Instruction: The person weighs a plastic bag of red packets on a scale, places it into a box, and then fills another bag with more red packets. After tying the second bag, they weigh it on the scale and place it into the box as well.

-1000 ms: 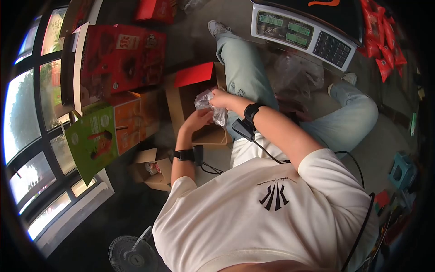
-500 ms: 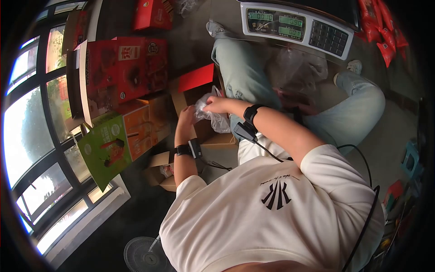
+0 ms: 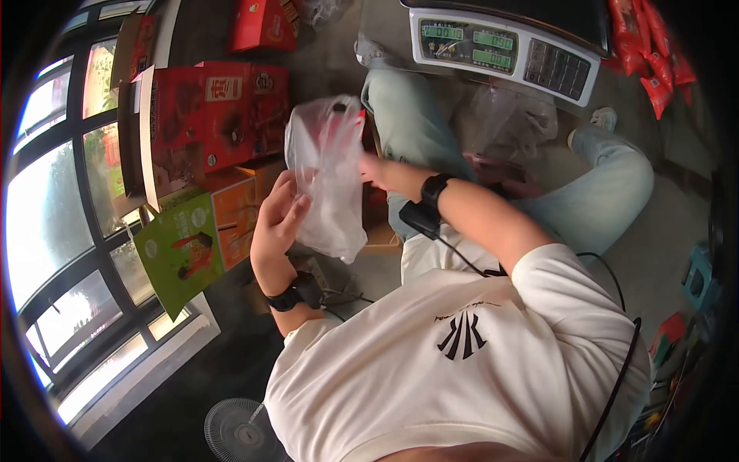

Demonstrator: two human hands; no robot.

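A clear plastic bag [image 3: 331, 208] hangs spread out in front of me, puffed open and longer than before. My left hand [image 3: 281, 215] grips its left side, with thumb and fingers closed on the film. At the bag's right edge is my right hand [image 3: 375, 171], blurred by motion, so its fingers do not show clearly. Behind the bag, an open cardboard box [image 3: 381, 233] with a red flap is mostly hidden. Both wrists wear black bands with small devices and cables.
Red printed cartons [image 3: 223, 115] and a green box [image 3: 181, 246] stand at left. A digital scale [image 3: 500, 54] is beyond my knees, with red packets [image 3: 654, 54] at right. Another plastic bag [image 3: 500, 115] lies between my legs. A fan [image 3: 242, 431] is at lower left.
The crumpled bag is now lifted and opened out. My left hand has moved left and down with its side of the bag; the right hand has shifted slightly right. The scale's readout differs.
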